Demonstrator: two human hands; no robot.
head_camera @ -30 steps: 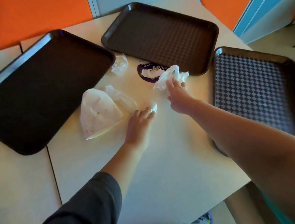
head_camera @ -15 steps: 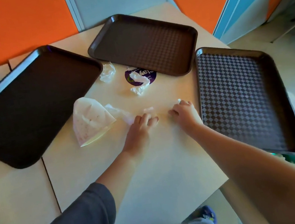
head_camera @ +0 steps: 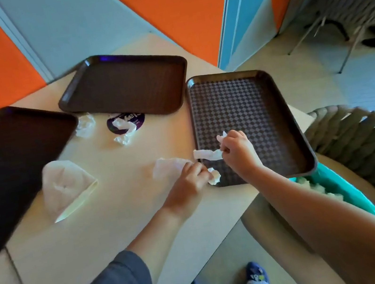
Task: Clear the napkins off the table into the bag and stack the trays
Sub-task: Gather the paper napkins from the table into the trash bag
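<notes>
Napkin-clearing step, trays unstacked. Right hand point(head_camera: 237, 152) pinches napkin strip point(head_camera: 208, 155); left hand point(head_camera: 190, 186) grips crumpled wad point(head_camera: 214, 176), maybe thin sheet too. Next: drop into teal bag point(head_camera: 342, 186) under right forearm, then fetch napkins point(head_camera: 124, 131) ahead of hands.

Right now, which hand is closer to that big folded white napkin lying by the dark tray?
Left. The left hand is just right of the folded napkin; the right hand is farther right, over the checkered tray.
</notes>
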